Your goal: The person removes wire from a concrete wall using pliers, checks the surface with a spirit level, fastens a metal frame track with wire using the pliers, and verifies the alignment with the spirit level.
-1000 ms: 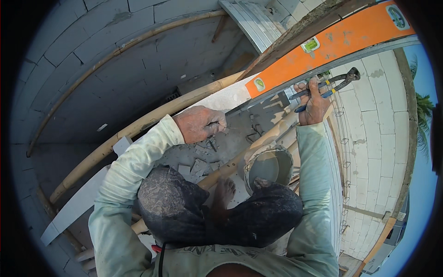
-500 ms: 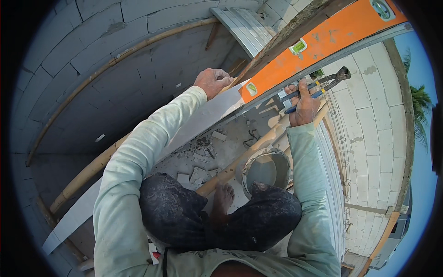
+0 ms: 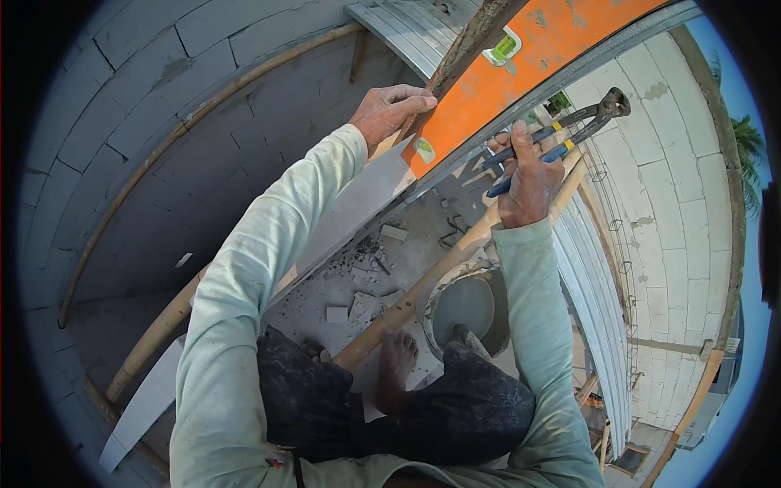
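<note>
Left hand (image 3: pixel 384 118): at the near end of a rough timber (image 3: pixel 470 49), fingers bent together, tips against its edge; cannot tell whether they pinch it. Right hand (image 3: pixel 530 180): palm up, fingers curled round the handles of dark-headed pincers (image 3: pixel 608 108), thumb raised; blue-and-yellow handles stand apart, head pointing away to the right. Between the hands, an orange spirit level (image 3: pixel 488 93) slants alongside the timber, its near end just beside the left hand. Below: bamboo pole (image 3: pixel 411 297), bucket (image 3: pixel 498 299) with grey contents, broken pieces (image 3: pixel 366 307) on the floor (image 3: pixel 407 264). Outermost: pale block wall (image 3: pixel 675 211) at right, shaded block wall (image 3: pixel 122 138) at left.
</note>
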Demonstrator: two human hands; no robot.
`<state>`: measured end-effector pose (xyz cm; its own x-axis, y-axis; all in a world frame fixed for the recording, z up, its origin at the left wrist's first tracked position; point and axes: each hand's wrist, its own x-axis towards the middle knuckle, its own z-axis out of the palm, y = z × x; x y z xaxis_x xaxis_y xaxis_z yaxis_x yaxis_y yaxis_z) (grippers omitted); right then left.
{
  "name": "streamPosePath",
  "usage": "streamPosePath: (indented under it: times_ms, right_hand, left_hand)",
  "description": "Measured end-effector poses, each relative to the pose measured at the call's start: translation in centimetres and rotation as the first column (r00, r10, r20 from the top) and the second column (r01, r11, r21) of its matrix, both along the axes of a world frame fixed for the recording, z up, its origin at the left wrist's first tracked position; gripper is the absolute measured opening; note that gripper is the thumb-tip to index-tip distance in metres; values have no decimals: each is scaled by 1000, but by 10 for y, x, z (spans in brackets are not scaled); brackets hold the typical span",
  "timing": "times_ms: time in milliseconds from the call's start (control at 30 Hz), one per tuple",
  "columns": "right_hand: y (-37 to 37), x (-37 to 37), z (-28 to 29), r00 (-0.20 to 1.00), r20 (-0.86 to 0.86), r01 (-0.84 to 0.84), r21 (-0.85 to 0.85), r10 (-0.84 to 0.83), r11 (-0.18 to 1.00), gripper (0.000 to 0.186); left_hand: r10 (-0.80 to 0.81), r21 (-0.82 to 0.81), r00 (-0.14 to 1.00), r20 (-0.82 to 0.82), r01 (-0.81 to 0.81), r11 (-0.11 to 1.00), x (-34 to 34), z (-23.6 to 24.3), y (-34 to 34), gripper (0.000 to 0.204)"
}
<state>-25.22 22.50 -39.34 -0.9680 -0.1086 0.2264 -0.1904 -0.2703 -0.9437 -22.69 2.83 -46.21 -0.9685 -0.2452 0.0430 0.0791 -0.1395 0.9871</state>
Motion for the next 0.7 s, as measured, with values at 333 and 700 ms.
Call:
streamPosePath:
  times_ms: [333,700]
  right_hand:
    - [1,7,1,990,-31,-138,67,140,988,22]
    - [5,-5,-8,989,-74,-127,67,132,990,20]
  left_hand:
    - [-192,-415,981,13,180,892,-21,-17,-11,87]
    - [-284,-362,959,26,273,891,-29,-27,-1,70]
